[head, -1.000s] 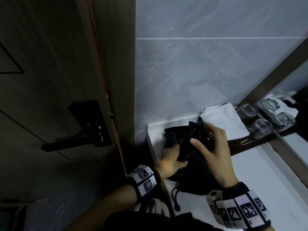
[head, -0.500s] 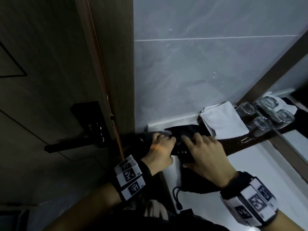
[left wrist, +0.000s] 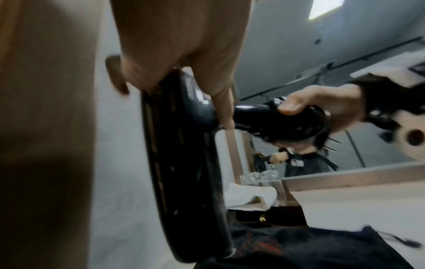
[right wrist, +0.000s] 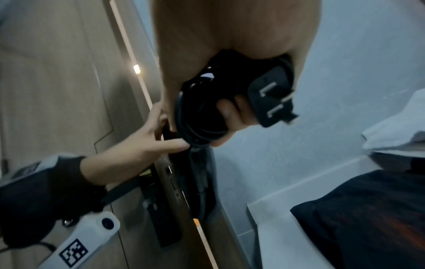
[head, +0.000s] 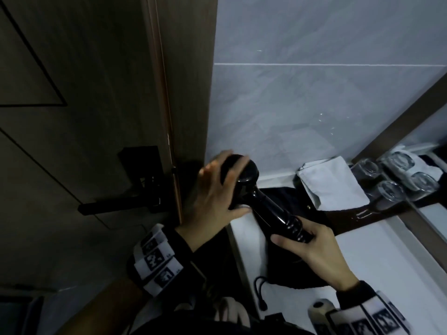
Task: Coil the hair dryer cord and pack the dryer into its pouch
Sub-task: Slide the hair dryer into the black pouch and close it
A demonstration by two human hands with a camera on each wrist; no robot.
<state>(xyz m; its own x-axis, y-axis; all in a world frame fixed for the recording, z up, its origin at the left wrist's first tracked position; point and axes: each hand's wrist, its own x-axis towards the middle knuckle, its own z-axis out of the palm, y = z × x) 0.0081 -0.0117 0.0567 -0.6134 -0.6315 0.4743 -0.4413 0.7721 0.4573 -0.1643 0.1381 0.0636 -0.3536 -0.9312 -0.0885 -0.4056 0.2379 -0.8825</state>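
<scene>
The black hair dryer (head: pixel 263 199) is held in the air above the counter's left end. My left hand (head: pixel 229 187) clasps its round head (left wrist: pixel 184 163), thumb underneath. My right hand (head: pixel 297 235) grips the handle, where the cord (right wrist: pixel 197 116) is gathered in loops under my fingers. The flat two-pin plug (right wrist: pixel 271 98) sticks out beside those fingers. Below the dryer, the black pouch (head: pixel 290 269) lies flat on the white counter (head: pixel 387 262). Its drawstring (head: pixel 260 293) trails toward me.
A folded white towel (head: pixel 331 184) lies behind the pouch against the tiled wall. Upturned glasses (head: pixel 391 189) stand on a dark tray to the right, by a mirror. A wooden door with a black lever handle (head: pixel 116 206) is close on the left.
Both hands were low on the counter at the pouch. The dryer has since come up and to the left, my left hand on its head and my right on the handle.
</scene>
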